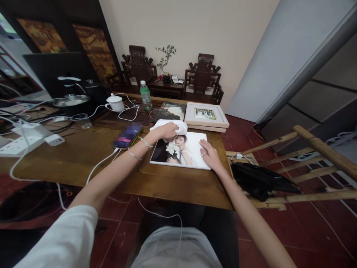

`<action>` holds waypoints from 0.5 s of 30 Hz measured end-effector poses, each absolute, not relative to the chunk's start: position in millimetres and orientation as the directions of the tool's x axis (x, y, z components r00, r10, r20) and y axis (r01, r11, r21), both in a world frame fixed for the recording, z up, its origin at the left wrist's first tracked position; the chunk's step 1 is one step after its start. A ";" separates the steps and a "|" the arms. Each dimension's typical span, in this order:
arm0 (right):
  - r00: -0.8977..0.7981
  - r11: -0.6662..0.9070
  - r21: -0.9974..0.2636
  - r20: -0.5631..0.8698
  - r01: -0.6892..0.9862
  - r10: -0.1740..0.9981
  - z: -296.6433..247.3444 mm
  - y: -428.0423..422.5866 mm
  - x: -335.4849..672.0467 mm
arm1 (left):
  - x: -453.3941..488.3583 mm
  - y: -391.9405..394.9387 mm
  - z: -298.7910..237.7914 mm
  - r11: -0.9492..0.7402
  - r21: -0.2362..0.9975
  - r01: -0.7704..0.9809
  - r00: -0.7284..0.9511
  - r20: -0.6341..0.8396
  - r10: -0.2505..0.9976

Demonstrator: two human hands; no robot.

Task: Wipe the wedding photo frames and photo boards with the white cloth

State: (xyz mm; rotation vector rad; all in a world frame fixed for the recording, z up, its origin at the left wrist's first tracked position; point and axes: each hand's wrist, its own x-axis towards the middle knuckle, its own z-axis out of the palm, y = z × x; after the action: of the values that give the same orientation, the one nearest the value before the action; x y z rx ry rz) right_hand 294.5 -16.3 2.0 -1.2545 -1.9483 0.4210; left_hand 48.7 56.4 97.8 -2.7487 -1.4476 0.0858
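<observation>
A wedding photo panel [186, 154] with a white border lies flat on the wooden table [167, 186] in front of me. Bunched over its upper left edge is a white cloth [182, 127], gripped by my left hand [169, 131]; its fingertips are partly hidden by the cloth. My right hand [209, 154] rests on the panel's right side, fingers stretched out and holding nothing. Behind the panel lie a dark photo panel [173, 111] and a white framed picture [192, 120]. Left of the cloth sits a phone [127, 136] with its screen lit.
A green-labelled bottle [145, 96] and a lidded white cup [115, 103] stand behind the phone. Power strips [22, 145], white cables and a clear plastic cup [81, 120] crowd the left. Beside the table's right edge, a bamboo chair [267, 149] carries a black bag [259, 180].
</observation>
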 end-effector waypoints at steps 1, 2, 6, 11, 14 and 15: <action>-0.221 0.461 -0.635 0.423 0.620 0.879 1.8 -16.3 294.5 | 49.6 51.3 96.6 -0.568 -0.066 0.821 0.567 -0.036 0.823; -0.219 0.462 -0.640 0.424 0.614 0.879 1.5 -16.3 294.4 | 50.4 43.3 94.6 -0.572 -0.075 0.817 0.570 -0.040 0.820; -0.214 0.466 -0.643 0.432 0.608 0.876 0.0 -16.1 293.5 | 50.1 -12.4 81.7 -0.614 -0.047 0.788 0.614 -0.018 0.789; -0.209 0.459 -0.637 0.430 0.620 0.878 -1.0 -15.6 292.6 | 48.6 -96.8 70.6 -0.707 0.014 0.707 0.707 -0.063 0.705; -0.209 0.462 -0.646 0.431 0.607 0.878 -1.7 -14.8 292.9 | 52.9 -123.6 72.4 -0.730 0.052 0.681 0.731 -0.086 0.676; -0.208 0.464 -0.649 0.433 0.604 0.877 -1.8 -14.6 293.1 | 55.2 -126.0 74.0 -0.734 0.060 0.677 0.736 -0.089 0.671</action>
State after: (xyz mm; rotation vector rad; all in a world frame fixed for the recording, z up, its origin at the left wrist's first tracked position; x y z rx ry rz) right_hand 293.1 -14.6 -1.8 -1.2371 -1.9203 0.4363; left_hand 55.2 -126.0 74.0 -3.0087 -1.1711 0.0996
